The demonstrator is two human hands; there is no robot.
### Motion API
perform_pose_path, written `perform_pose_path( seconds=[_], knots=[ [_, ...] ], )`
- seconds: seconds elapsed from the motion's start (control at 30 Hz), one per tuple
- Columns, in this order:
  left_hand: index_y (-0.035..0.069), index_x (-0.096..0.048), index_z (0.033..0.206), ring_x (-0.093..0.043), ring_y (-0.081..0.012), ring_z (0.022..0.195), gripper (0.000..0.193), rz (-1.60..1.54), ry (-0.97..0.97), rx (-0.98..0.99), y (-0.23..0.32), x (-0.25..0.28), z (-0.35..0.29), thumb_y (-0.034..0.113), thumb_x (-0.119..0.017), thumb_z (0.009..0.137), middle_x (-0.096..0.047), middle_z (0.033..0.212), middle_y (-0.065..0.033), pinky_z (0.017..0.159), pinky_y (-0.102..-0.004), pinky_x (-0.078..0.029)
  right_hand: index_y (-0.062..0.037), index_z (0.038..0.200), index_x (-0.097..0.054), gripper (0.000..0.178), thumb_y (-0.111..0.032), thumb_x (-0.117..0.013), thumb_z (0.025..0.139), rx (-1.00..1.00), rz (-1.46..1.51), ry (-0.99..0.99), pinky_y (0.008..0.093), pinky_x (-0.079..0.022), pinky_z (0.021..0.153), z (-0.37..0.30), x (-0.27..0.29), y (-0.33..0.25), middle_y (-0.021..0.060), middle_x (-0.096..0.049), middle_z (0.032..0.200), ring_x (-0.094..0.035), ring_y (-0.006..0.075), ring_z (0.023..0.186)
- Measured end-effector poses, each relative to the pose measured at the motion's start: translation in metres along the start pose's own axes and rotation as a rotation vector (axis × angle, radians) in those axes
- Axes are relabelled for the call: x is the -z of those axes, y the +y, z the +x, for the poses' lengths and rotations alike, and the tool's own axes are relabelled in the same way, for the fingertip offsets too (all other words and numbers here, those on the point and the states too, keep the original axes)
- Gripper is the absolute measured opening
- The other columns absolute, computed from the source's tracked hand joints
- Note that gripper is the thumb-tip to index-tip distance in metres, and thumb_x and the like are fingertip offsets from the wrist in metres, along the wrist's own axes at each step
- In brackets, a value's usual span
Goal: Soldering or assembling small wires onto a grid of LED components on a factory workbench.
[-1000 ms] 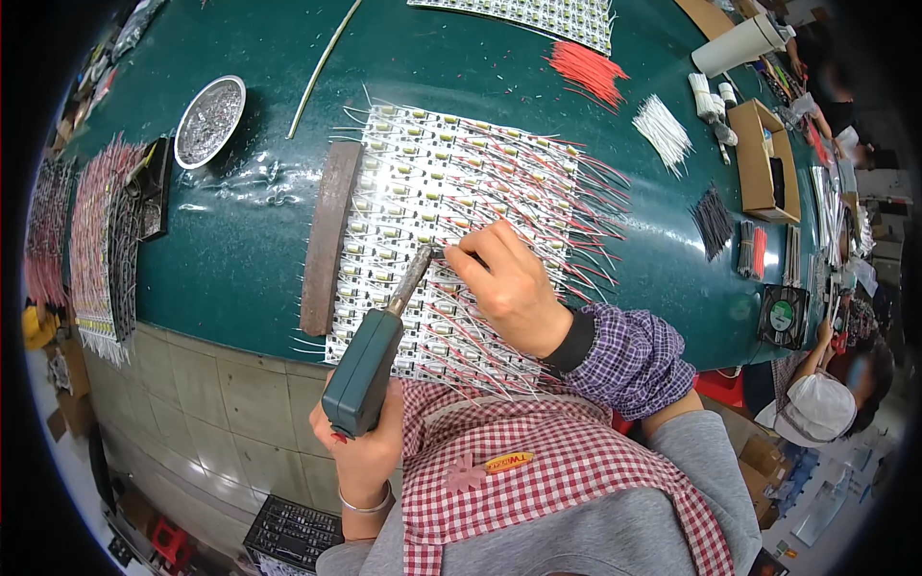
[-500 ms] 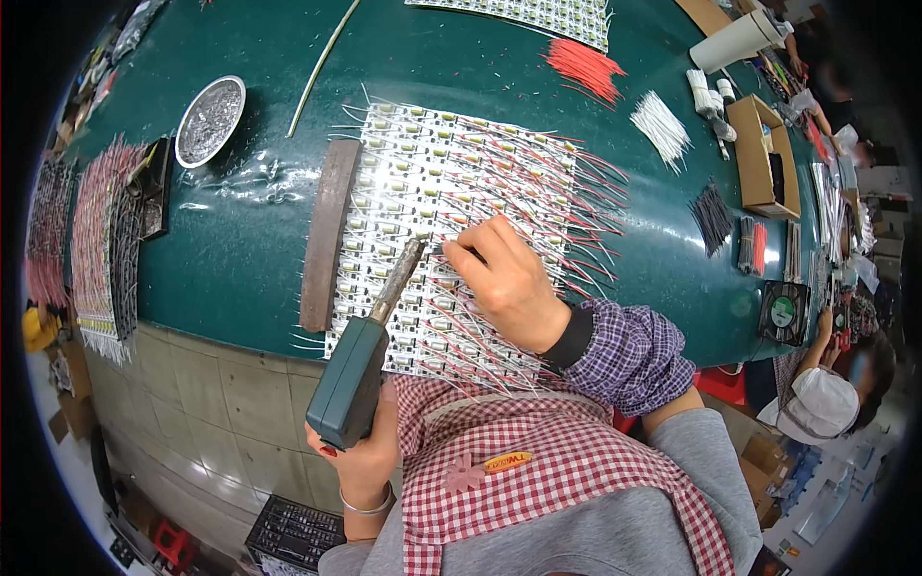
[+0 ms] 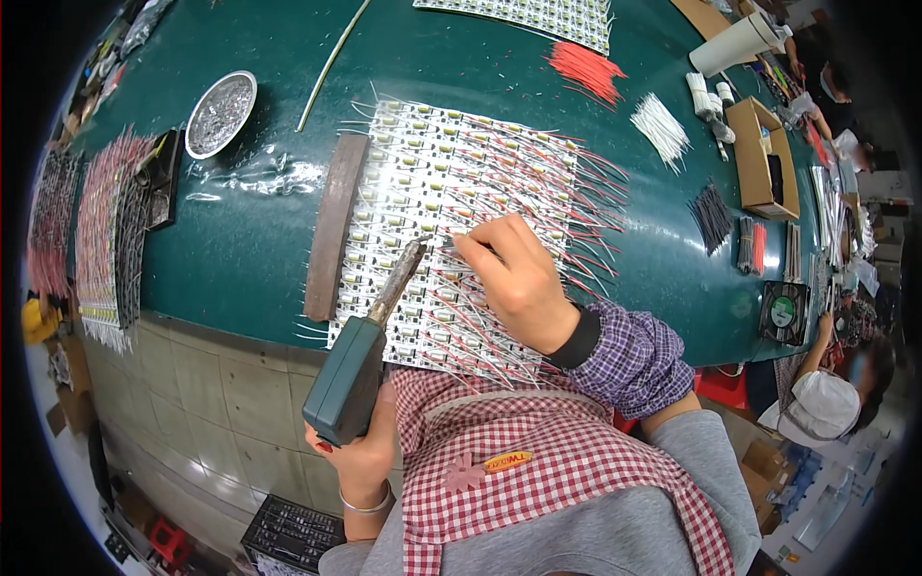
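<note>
Left hand (image 3: 357, 459) closed around the green handle of the soldering iron (image 3: 360, 370); tip still angled onto the LED strip panel (image 3: 423, 192) on the green worktop (image 3: 240, 259), little changed from half a second ago. Right hand (image 3: 514, 278) stays on the panel, fingers (image 3: 477, 252) pinched on a thin wire beside the tip. Brown bar (image 3: 333, 226) lies along the panel's left edge.

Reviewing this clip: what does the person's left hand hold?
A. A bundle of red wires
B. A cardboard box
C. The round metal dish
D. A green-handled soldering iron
D: the left hand grips the green handle of the soldering iron, whose tip reaches the white strip panel next to the right hand.
</note>
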State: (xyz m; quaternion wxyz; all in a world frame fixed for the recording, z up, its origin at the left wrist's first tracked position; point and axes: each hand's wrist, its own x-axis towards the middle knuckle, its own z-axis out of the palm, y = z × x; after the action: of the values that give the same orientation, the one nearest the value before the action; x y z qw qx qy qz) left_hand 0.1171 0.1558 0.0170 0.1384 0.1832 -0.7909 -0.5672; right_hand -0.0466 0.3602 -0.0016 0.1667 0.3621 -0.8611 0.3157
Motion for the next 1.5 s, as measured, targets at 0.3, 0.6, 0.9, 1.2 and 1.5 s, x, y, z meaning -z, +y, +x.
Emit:
perform_pose_path(
  seconds=[0.3,0.6,0.9,1.2,1.5],
  knots=[
    [-0.007,-0.066,0.109,-0.066,-0.0191,0.087,0.036,0.055,0.056,0.117,-0.008,0.004,-0.013,0.002,-0.085,0.079,-0.066,0.106,-0.0121,0.073,-0.0299,-0.053,0.0052,0.106,-0.064,0.031,0.004,-0.063,0.075,-0.007,0.05,-0.047,0.0351,-0.052,0.078,-0.011,-0.009,-0.01,0.0127,-0.059,0.098,-0.057,0.0277,0.09],
    [-0.005,-0.067,0.104,-0.064,-0.0198,0.082,0.029,0.007,0.078,-0.012,-0.01,-0.005,-0.013,0.003,-0.082,0.081,-0.066,0.1,-0.0122,0.071,-0.0314,-0.051,0.0066,0.105,-0.063,0.031,0.004,-0.063,0.075,0.012,0.046,-0.068,0.0343,-0.051,0.079,-0.011,-0.01,-0.01,0.013,-0.058,0.098,-0.056,0.0272,0.091],
    [-0.007,-0.065,0.1,-0.067,-0.0184,0.074,0.023,0.025,-0.05,0.011,0.007,-0.005,-0.001,-0.001,-0.078,0.082,-0.069,0.09,-0.0126,0.064,-0.0298,-0.051,0.0075,0.104,-0.064,0.03,0.005,-0.063,0.073,0.011,0.012,-0.057,0.0339,-0.052,0.079,-0.011,-0.01,-0.011,0.0133,-0.058,0.097,-0.056,0.0272,0.09],
    [-0.005,-0.048,0.124,-0.062,-0.0213,0.097,0.057,0.239,-0.12,-0.009,-0.023,0.014,-0.024,0.002,-0.084,0.08,-0.056,0.119,-0.0167,0.078,-0.0291,-0.051,0.0065,0.103,-0.063,0.029,0.005,-0.063,0.074,0.001,0.004,-0.048,0.0345,-0.052,0.079,-0.012,-0.012,-0.012,0.0132,-0.057,0.097,-0.056,0.0276,0.09],
    [-0.004,-0.049,0.124,-0.062,-0.0206,0.094,0.057,0.163,-0.01,-0.001,-0.024,0.013,-0.033,0.001,-0.085,0.08,-0.058,0.115,-0.0146,0.078,-0.0292,-0.051,0.0042,0.106,-0.063,0.031,0.005,-0.063,0.075,0.013,0.059,-0.01,0.0365,-0.051,0.079,-0.015,-0.01,-0.011,0.0127,-0.059,0.099,-0.057,0.0283,0.092]
  ],
)
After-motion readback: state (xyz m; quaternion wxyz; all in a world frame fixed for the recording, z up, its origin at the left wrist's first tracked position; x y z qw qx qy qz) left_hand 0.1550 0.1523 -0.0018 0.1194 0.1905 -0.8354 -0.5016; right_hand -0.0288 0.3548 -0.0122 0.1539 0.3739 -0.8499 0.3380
